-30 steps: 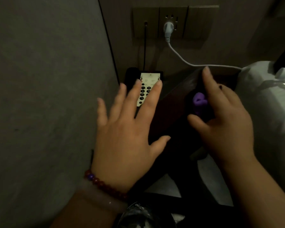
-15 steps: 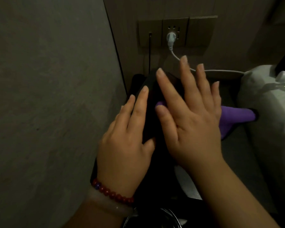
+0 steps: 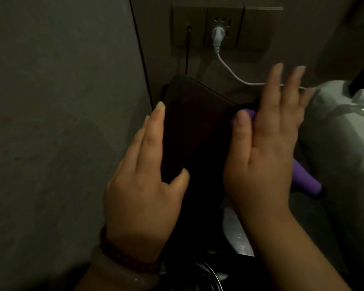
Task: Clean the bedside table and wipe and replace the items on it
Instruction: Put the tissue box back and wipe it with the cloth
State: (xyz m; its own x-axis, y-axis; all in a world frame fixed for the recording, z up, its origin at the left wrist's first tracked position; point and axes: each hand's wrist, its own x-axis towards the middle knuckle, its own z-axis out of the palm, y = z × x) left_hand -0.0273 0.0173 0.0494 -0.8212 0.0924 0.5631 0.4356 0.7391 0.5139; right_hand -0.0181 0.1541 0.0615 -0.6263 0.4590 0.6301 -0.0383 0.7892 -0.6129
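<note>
While the left hand [image 3: 141, 198] pinches the left edge of the dark board [image 3: 198, 127], fingers along its side and thumb on its face, the board stands tilted before the wall socket [image 3: 218, 28], over a counter too dark to make out. Further right, the right hand [image 3: 265, 156] lies open and flat, fingers spread, pressing the purple cloth [image 3: 303, 179] against the board's right edge, near the white cable [image 3: 229, 70] and the bedding [image 3: 334, 122]. To wipe well, the person should probably brace the left grip firmly and draw the cloth across the face in overlapping strokes, clear of the cable.
</note>
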